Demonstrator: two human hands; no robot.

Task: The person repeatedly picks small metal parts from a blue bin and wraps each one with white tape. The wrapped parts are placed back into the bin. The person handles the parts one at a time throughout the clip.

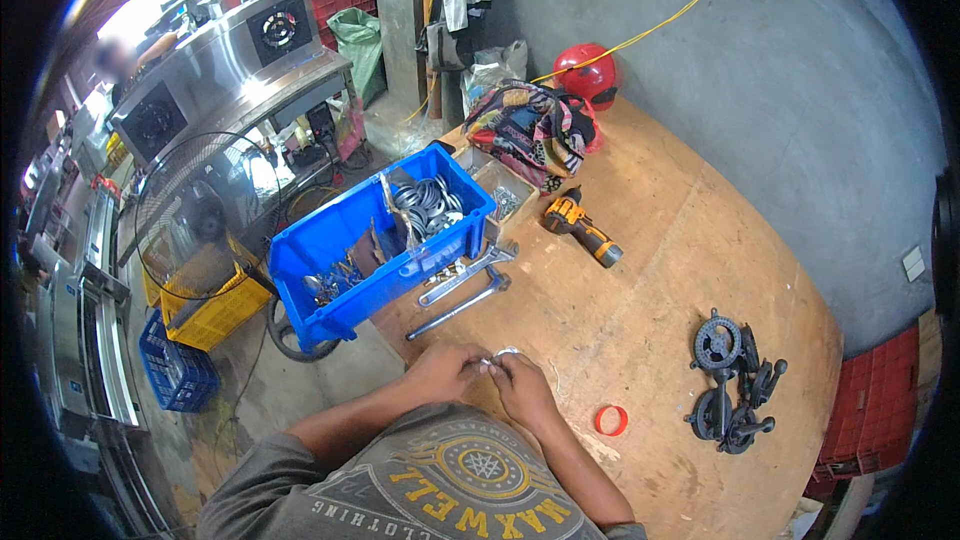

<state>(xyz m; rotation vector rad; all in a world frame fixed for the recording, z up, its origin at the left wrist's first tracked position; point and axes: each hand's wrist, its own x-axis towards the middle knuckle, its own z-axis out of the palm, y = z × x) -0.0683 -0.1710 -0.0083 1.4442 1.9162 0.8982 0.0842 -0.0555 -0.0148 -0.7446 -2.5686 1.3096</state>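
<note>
My left hand (446, 372) and my right hand (526, 392) meet over the near edge of the wooden table. Both are closed, fingertips pinched together around a small white and silvery piece (508, 351). Fingers cover most of it, so its kind is not clear. Just beyond them lie a socket wrench (457, 307) and an adjustable wrench (468, 275), with small brass fittings (447, 272) beside the blue bin. To the right of my right hand, a red ring (611, 420) rests on the tabletop.
A blue bin (345, 325) holds metal rings and small parts. An orange cordless drill (583, 227), a patterned cloth bag (530, 130) and a red helmet (586, 75) are farther back. Black burner parts (718, 390) sit at right. A fan (205, 210) stands left; another person is beyond.
</note>
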